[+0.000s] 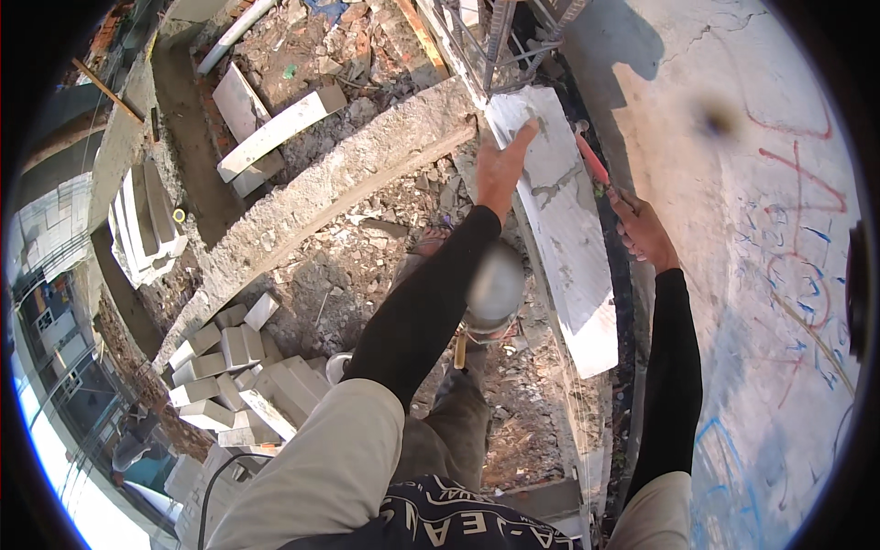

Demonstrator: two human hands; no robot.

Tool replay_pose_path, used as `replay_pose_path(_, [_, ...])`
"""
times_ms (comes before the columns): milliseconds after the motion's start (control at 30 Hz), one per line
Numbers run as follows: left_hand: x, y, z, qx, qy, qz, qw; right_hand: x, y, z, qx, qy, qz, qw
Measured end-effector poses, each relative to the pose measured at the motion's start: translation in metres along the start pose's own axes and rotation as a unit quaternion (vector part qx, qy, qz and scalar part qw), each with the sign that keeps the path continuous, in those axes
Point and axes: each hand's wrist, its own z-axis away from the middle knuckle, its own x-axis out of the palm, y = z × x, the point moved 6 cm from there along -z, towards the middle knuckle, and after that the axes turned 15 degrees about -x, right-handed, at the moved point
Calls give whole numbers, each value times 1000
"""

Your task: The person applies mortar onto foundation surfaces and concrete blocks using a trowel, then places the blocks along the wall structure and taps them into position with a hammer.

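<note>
A row of white blocks [566, 234] runs along the wall's foot, with grey mortar smeared on its joints. My left hand [500, 171] grips the left edge of the far block [539, 115], one digit stretched over its top face. Its other fingers are partly hidden. To the right of the row, my right hand [644, 231] is closed around a slim hand tool with a red shaft [592, 161]. A small metallic end shows at the tool's far tip, close to the blocks' right edge. Its exact kind is unclear.
A steel rebar cage [502, 46] stands at the far end of the row. A rough concrete beam [339, 188] crosses diagonally to the left. Loose pale blocks [240, 367] are piled at lower left. A pale painted wall [761, 275] rises on the right. A bucket [495, 293] is by my legs.
</note>
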Motion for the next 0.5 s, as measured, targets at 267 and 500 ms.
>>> replay_pose_path(267, [26,-155,115,-48,-48,-73,995,4,7,-14,40,7,-42,998])
replay_pose_path(500, [39,-213,115,-70,84,-116,987,17,-7,-22,4,-7,-47,999])
